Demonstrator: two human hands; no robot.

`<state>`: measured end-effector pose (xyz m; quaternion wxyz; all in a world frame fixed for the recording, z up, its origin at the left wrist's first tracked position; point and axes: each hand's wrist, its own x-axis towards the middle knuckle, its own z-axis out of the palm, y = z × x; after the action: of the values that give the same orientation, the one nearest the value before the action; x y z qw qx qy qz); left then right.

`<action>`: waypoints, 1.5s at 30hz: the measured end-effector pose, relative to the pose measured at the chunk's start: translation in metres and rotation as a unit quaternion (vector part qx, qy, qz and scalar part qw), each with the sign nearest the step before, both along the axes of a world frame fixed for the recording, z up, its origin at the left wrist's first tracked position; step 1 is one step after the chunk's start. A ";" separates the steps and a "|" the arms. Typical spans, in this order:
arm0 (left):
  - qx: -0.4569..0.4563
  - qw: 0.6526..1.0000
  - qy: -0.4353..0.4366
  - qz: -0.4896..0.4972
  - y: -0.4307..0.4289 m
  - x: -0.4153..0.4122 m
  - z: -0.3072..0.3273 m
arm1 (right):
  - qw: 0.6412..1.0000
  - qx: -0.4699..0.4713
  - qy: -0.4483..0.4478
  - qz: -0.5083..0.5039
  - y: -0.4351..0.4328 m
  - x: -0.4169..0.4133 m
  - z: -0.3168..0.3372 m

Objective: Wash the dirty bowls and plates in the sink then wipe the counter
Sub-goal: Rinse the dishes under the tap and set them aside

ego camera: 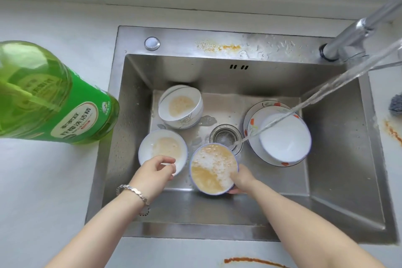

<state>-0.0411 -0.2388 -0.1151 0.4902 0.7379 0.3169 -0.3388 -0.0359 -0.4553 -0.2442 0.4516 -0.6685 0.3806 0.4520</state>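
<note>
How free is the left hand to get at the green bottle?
Probably yes. The left hand hovers over a bowl with fingers loosely curled, seemingly empty; the bottle stands on the counter left of the sink, with only the rim between.

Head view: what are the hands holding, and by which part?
The right hand grips the blue-rimmed bowl by its near right rim. The left hand, loosely curled over a white bowl, seems to hold nothing.

Two white ceramic bowls (pixel 180 106) (pixel 163 148) block the steel sink's (pixel 339 159) left floor, a blue-rimmed bowl of foamy water (pixel 213 167) the front centre, a flowered plate (pixel 252 124) the right. Bare strips run along back and right walls, beneath a slanting water stream (pixel 326 91).
</note>
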 end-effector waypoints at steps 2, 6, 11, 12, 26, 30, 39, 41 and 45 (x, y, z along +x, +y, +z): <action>-0.002 1.000 -0.001 0.004 0.003 -0.002 0.000 | 0.998 -0.018 -0.055 0.031 -0.001 0.001 0.003; -0.018 1.000 0.006 0.011 0.004 -0.005 0.008 | 0.958 -0.110 -0.176 0.198 -0.006 0.001 0.028; -0.024 1.000 -0.005 0.018 0.000 -0.005 0.026 | 0.907 -0.165 -0.268 0.278 -0.029 -0.003 0.075; -0.022 1.000 -0.006 0.020 -0.002 -0.005 0.031 | 0.903 -0.164 -0.286 0.277 -0.036 -0.005 0.088; -0.039 0.995 -0.088 0.032 -0.041 0.004 0.105 | 0.510 -0.156 -0.786 0.312 -0.094 -0.004 0.226; -0.074 0.991 -0.105 0.028 -0.056 0.008 0.117 | 0.598 -0.172 -0.731 0.279 -0.100 0.001 0.235; -0.198 0.973 -0.113 -0.045 -0.112 0.029 0.113 | 0.956 0.014 -0.292 0.024 -0.112 0.032 0.263; -0.236 0.965 -0.116 0.001 -0.119 0.036 0.112 | 0.966 0.038 -0.255 0.003 -0.112 0.041 0.266; -0.293 0.940 -0.122 0.127 -0.131 0.047 0.112 | 0.972 0.060 -0.225 0.017 -0.113 0.053 0.270</action>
<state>0.0059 -0.3696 -0.0031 0.7586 0.5511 0.2319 -0.2588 0.0171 -0.5684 0.0259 0.5571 -0.7310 0.2303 0.3197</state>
